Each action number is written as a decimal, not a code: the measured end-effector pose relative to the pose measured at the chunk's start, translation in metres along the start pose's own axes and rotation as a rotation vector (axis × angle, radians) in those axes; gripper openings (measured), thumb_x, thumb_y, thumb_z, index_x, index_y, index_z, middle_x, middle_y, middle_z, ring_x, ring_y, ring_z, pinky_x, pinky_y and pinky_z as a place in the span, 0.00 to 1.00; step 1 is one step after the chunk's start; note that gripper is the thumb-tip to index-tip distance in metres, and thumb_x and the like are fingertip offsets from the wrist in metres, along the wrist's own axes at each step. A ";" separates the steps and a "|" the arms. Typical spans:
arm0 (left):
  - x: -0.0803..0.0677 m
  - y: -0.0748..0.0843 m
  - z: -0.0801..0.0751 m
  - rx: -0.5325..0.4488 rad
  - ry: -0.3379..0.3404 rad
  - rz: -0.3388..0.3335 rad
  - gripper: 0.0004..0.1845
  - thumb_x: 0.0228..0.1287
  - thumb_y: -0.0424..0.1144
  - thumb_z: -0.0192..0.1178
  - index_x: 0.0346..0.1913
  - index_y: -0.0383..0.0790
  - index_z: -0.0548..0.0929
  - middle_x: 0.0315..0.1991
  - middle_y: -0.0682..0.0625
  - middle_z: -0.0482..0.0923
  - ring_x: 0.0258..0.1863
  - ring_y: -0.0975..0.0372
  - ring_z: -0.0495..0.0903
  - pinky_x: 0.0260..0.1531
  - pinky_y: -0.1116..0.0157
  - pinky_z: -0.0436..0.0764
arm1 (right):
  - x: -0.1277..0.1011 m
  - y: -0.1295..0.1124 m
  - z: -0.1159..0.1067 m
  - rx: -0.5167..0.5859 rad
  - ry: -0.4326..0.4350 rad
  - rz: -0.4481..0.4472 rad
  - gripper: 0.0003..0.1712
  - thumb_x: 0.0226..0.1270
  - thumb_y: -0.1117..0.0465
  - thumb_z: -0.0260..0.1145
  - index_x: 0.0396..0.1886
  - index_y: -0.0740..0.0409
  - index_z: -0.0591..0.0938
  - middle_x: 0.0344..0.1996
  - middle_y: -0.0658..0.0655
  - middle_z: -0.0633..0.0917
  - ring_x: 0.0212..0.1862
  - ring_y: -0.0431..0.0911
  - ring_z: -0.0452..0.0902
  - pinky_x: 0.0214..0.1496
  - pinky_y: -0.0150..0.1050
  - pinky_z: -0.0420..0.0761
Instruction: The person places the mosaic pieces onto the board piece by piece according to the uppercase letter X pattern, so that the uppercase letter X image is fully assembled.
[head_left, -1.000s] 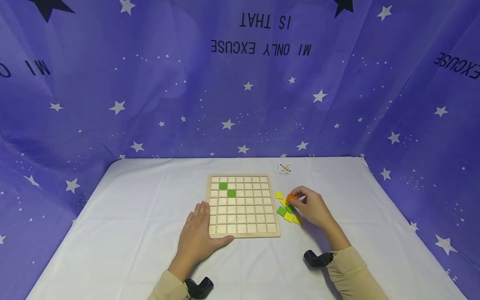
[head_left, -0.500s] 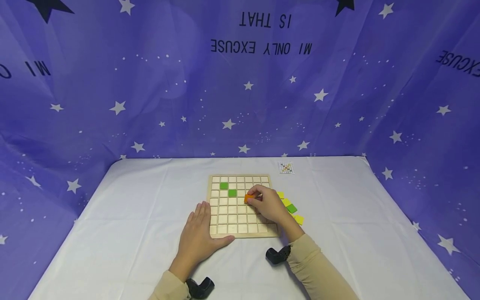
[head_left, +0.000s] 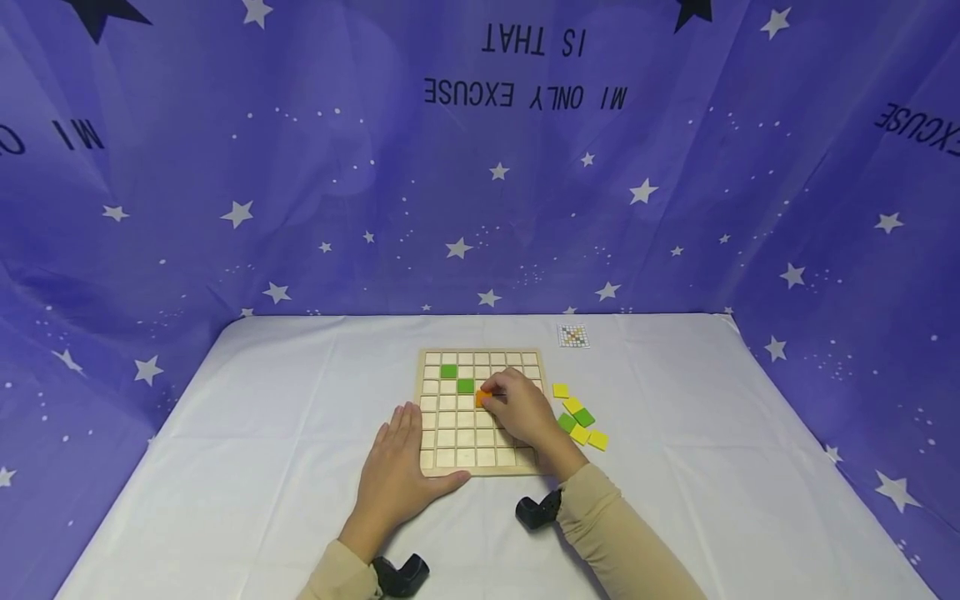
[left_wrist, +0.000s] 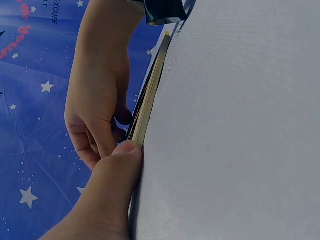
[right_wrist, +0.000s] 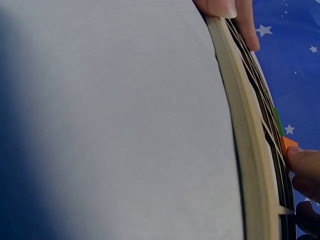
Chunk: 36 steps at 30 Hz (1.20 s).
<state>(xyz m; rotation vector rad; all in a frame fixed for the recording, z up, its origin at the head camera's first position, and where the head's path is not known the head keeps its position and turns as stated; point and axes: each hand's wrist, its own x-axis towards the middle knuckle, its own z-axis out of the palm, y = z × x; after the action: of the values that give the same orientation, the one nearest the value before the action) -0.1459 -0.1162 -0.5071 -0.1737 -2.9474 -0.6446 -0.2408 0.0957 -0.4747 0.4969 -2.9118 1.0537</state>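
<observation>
A wooden grid board (head_left: 486, 471) lies on the white table, with two green tiles (head_left: 448, 372) set diagonally in its upper left cells. My right hand (head_left: 522, 410) pinches an orange tile (head_left: 483, 399) between thumb and fingers, over a cell diagonally below the lower green tile. In the right wrist view the orange tile (right_wrist: 287, 143) stands at the board's surface. Along the board's left side rests my left hand (head_left: 396, 462), fingers straight, its thumb against the front edge. The left wrist view shows that thumb (left_wrist: 120, 165) touching the frame.
To the right of the board lie several loose yellow and green tiles (head_left: 579, 434). A small printed pattern card (head_left: 573, 336) lies beyond the board's far right corner. Behind the table hangs a purple starry curtain (head_left: 360, 167).
My right hand has carried the orange tile from the loose tiles leftward over the board, most recently a little further left to its present cell. The left hand has stayed in place.
</observation>
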 end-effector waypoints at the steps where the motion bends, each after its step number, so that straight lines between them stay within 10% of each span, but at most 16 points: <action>1: 0.000 0.000 0.000 0.000 0.000 0.000 0.74 0.41 0.85 0.56 0.77 0.29 0.50 0.79 0.38 0.50 0.80 0.49 0.49 0.78 0.49 0.53 | 0.000 0.000 0.000 -0.008 0.000 0.003 0.08 0.67 0.54 0.69 0.44 0.47 0.86 0.42 0.44 0.82 0.49 0.43 0.81 0.55 0.44 0.81; 18: 0.000 0.000 0.001 -0.004 0.003 0.003 0.74 0.40 0.85 0.56 0.77 0.29 0.51 0.79 0.38 0.50 0.79 0.48 0.50 0.78 0.48 0.53 | -0.011 0.001 -0.008 -0.082 -0.025 -0.049 0.09 0.66 0.55 0.70 0.45 0.47 0.88 0.41 0.44 0.81 0.40 0.40 0.77 0.42 0.38 0.78; 36: 0.000 0.000 0.000 -0.017 -0.007 0.001 0.73 0.41 0.85 0.56 0.77 0.30 0.51 0.79 0.38 0.48 0.80 0.48 0.48 0.78 0.49 0.51 | -0.049 0.071 -0.091 -0.189 -0.024 0.140 0.23 0.65 0.51 0.70 0.58 0.54 0.83 0.43 0.52 0.84 0.43 0.48 0.79 0.44 0.45 0.78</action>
<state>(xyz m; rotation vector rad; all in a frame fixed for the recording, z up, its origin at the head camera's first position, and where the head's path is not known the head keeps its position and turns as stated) -0.1455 -0.1161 -0.5075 -0.1801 -2.9493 -0.6697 -0.2244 0.2183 -0.4541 0.3057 -3.0636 0.7762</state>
